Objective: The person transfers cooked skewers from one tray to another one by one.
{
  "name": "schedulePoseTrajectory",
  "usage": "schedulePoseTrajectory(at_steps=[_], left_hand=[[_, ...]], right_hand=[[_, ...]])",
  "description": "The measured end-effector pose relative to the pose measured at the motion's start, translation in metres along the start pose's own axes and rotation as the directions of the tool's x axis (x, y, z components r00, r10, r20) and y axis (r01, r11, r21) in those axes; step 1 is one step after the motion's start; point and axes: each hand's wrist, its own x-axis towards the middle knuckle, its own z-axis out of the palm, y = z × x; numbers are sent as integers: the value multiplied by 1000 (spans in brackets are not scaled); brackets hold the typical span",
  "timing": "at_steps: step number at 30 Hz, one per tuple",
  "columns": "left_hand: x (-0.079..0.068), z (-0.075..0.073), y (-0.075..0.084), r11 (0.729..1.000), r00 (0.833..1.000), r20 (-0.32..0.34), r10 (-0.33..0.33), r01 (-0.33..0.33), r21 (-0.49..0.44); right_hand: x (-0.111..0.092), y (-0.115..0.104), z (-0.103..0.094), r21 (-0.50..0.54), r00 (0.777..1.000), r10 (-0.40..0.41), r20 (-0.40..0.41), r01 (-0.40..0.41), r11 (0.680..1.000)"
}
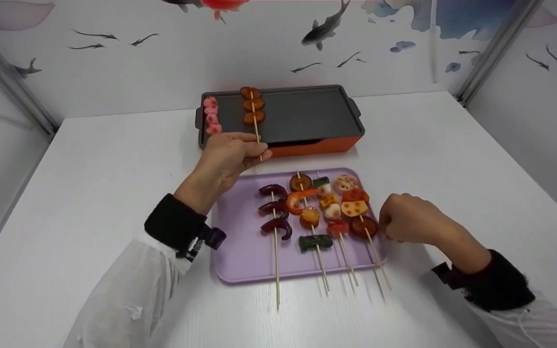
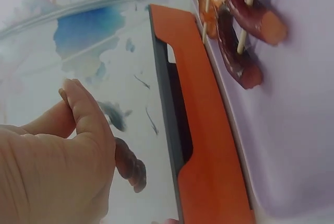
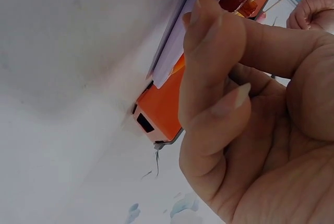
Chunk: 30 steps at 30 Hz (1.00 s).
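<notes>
My left hand [image 1: 230,157] pinches the stick of a skewer with three browned orange rounds [image 1: 253,105] between thumb and fingers. Those rounds overlap the dark plate of the orange tabletop grill [image 1: 307,113] in the head view. From the left wrist, the hand [image 2: 62,151] hides most of this skewer. A skewer of pink pieces [image 1: 212,116] lies at the grill's left end. Beside the right edge of the purple tray [image 1: 240,256], my right hand [image 1: 411,220] hangs with loosely curled fingers. In the right wrist view those fingers [image 3: 209,93] hold nothing.
Several skewers lie on the tray: dark red tentacle pieces [image 1: 274,208], a shrimp and corn skewer [image 1: 310,217], a mixed vegetable one [image 1: 330,205] and one with lotus root [image 1: 346,183]. Their sticks overhang its front edge. A printed wall panel [image 1: 259,53] stands behind the grill.
</notes>
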Motion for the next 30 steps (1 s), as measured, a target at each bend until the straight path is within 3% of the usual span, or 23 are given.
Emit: schedulePoseTrajectory(at_steps=[12,16,30], left_hand=[[-41,-9,-12,997,992,114,61,-66,49],[-55,-14,-20,997,989,142,44,-52,58],[-99,-22,-49,993,989,148,-21,3,118]], right_hand=[[1,0,0,-5,1000,-2,7,2,1000],[0,-1,-2,-8,1000,-5,-1,5,1000],[-1,-1,-1,-7,1000,5,7,-5,1000]])
